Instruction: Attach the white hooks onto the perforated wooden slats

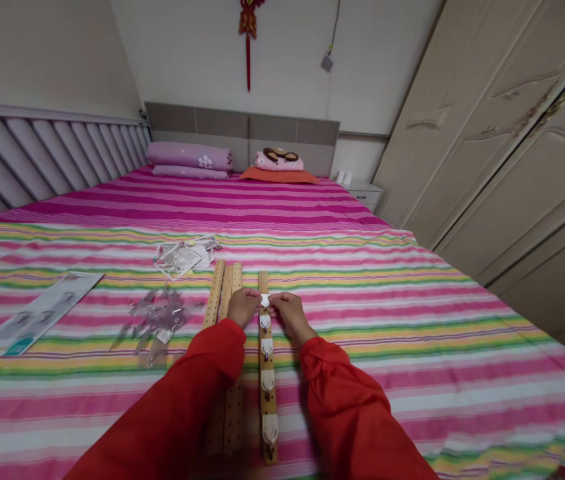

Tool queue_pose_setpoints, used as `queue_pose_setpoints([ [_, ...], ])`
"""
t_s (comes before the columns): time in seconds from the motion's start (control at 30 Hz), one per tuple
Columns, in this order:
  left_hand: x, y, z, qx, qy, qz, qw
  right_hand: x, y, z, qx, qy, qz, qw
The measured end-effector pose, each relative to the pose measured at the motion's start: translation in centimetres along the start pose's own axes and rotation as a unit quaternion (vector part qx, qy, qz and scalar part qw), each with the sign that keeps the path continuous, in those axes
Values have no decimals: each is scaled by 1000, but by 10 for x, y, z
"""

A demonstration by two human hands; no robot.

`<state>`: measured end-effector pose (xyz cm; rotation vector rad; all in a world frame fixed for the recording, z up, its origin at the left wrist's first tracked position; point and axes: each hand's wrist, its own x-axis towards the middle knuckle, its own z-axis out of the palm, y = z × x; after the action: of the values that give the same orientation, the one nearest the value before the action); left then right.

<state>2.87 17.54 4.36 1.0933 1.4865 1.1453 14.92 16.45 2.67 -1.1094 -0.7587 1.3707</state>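
A narrow wooden strip (263, 283) lies lengthwise on the striped bedspread, with several white hooks in a row along it. At its far end my left hand (244, 307) and my right hand (288, 312) pinch a white hook (265, 301) from both sides. The hook sits on or just above the wood; which one I cannot tell. Nearer to me, another white hook (265, 324) and a white hook with a metal prong (270, 427) rest on the strip. Left of it lie perforated wooden strips (237, 280), partly hidden by my left red sleeve.
Crumpled clear plastic wrappers (162, 317) lie to the left, with opened packaging (180, 259) behind them. A flat printed package (45, 313) is farther left. Folded bedding (190, 157) stands by the headboard, and a wardrobe (487, 140) is at the right.
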Motion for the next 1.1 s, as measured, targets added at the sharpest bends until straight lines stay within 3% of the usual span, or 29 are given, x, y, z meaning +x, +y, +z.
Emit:
queue_pose_setpoints([
  [0.37,2,7,0,175,35,54,982,8,8,-1,-8,12,-3,1000],
  [0.87,1,0,3,227,25,74,971,10,11,0,-17,23,-1,1000],
  [1.1,7,-1,3,255,6,28,966,11,13,-1,-26,23,4,999],
])
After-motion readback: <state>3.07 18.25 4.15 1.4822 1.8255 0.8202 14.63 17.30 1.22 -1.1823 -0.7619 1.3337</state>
